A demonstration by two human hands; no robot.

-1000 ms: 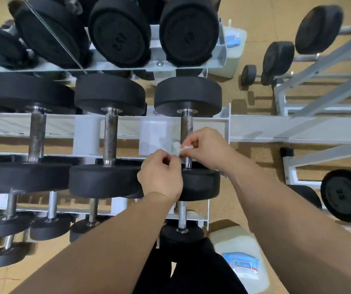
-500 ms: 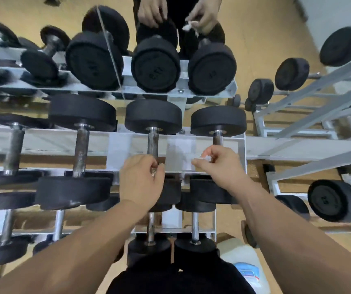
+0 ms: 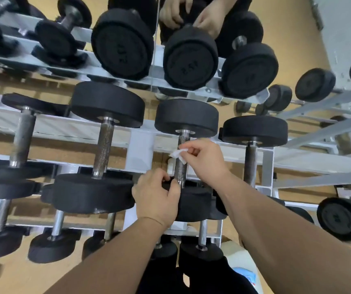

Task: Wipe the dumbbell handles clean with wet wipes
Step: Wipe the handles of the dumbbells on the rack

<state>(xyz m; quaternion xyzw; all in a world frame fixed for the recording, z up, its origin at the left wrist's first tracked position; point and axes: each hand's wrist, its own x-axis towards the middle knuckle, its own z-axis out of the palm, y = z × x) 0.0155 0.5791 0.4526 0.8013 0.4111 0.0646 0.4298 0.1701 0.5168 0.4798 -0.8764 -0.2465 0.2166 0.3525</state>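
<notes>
A black dumbbell with a knurled steel handle point(image 3: 181, 164) lies on the middle shelf of the white rack point(image 3: 140, 143). My right hand point(image 3: 204, 158) pinches a small white wet wipe point(image 3: 177, 154) against the upper part of that handle. My left hand point(image 3: 156, 194) grips the dumbbell's near black head point(image 3: 193, 202), fingers curled over its top edge beside the handle's lower end. Two more dumbbells flank it, one with a rusty handle point(image 3: 104, 147) on the left and one with a dark handle point(image 3: 251, 164) on the right.
A mirror behind the top shelf reflects my hands point(image 3: 191, 13). Large dumbbell heads point(image 3: 189, 60) fill the top shelf and smaller ones point(image 3: 53, 247) the bottom. A second rack point(image 3: 329, 124) stands to the right. A wipes packet point(image 3: 246, 276) sits on a white container by my legs.
My hands left the end dumbbell for the one to its left. The left hand dropped from its handle to the near head, and the right hand brought the wipe onto the handle.
</notes>
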